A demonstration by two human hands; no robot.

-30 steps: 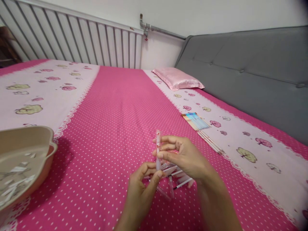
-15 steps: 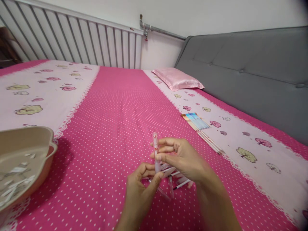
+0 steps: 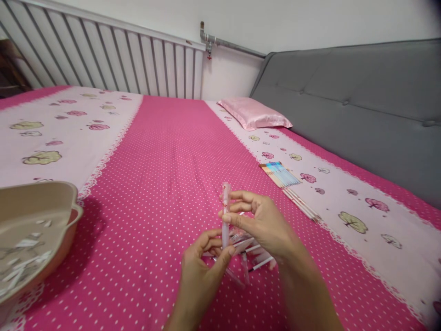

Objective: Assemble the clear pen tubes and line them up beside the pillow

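A pale pink, see-through pen (image 3: 225,232) with small red marks near its top stands nearly upright between my hands. My left hand (image 3: 203,262) pinches its lower end between thumb and fingers. Higher up, my right hand (image 3: 255,220) grips the upper part, a clear cap-like section (image 3: 226,191) rising above the fingers. Under and behind the hands lies a loose pile of pen parts (image 3: 260,263): white sticks with dark tips and clear pink tubes, partly hidden by my right hand.
At the left edge stands a beige basin (image 3: 69,202) holding small white pieces and thin sticks. On the right lie a row of blue-and-clear pens (image 3: 280,174) and several pale pens (image 3: 301,204). A pink pillow (image 3: 253,114) rests by the grey headboard (image 3: 344,78).
My right hand has risen a little, and the pen's top has moved slightly up and right with it. My left hand stays nearly in place. More of the pile shows between the hands.
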